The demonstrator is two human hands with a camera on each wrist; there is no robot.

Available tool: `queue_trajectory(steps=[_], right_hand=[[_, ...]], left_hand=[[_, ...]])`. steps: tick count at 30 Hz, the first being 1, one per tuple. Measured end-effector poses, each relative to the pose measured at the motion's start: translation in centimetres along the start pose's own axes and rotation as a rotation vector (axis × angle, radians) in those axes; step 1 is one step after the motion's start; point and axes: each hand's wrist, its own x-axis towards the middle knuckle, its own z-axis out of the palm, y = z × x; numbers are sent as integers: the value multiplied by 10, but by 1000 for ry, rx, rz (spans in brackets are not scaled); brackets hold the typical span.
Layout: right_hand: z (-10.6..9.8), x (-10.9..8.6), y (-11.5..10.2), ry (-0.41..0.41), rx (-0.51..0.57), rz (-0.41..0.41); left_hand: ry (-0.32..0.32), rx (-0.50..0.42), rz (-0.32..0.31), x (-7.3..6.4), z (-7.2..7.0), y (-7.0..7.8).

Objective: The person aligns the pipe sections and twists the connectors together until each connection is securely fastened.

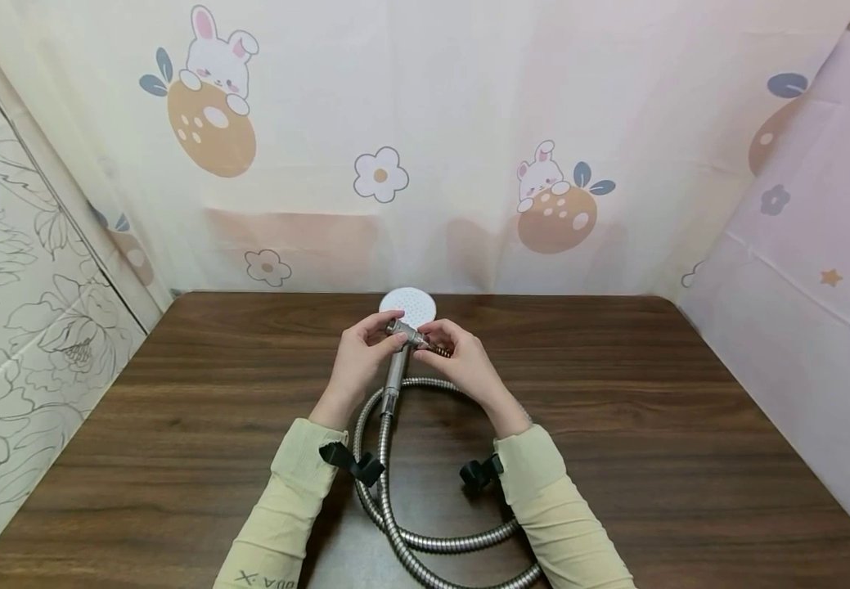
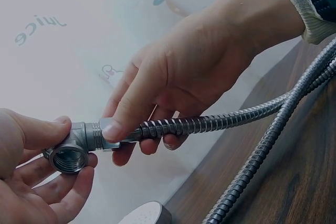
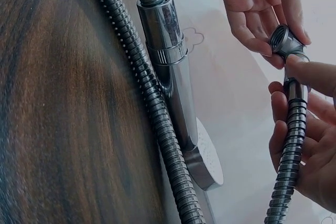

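My left hand pinches a metal tee fitting between thumb and fingers, its threaded round mouth facing outward. From the other side my right hand grips the end of a flexible metal shower hose, the thumb on the connector nut. Nut and fitting are lined up end to end, with some thread showing between them in the left wrist view. Just below both hands a shower head with a white face and chrome handle lies on the table, a hose joined to its handle.
The hose loops in coils on the dark wooden table, between and under the forearms. A patterned curtain hangs behind the table's far edge. Floral panels stand at the left.
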Motion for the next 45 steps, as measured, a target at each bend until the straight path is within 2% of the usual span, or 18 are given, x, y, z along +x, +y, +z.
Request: queue_trajectory(steps=[3, 10, 13, 15, 22, 24, 30, 45], right_hand=[[0, -1, -2, 8, -1, 4], [0, 0, -1, 25, -13, 1], [0, 1, 0, 23, -16, -4], [0, 1, 0, 24, -13, -7], [1, 0, 0, 42, -29, -16], [1, -1, -1, 43, -30, -28], [1, -2, 0, 53, -19, -85], [1, 0, 3, 33, 0, -89]], left_hand=[[-9, -21, -14, -1, 0, 3], [-8, 6, -11, -11, 3, 25], [-7, 6, -16, -11, 3, 26], [-7, 5, -14, -11, 3, 25], [-2, -25, -15, -1, 1, 2], [1, -19, -4, 0, 1, 0], [4, -28, 9, -1, 1, -1], [-5, -29, 3, -1, 1, 0]])
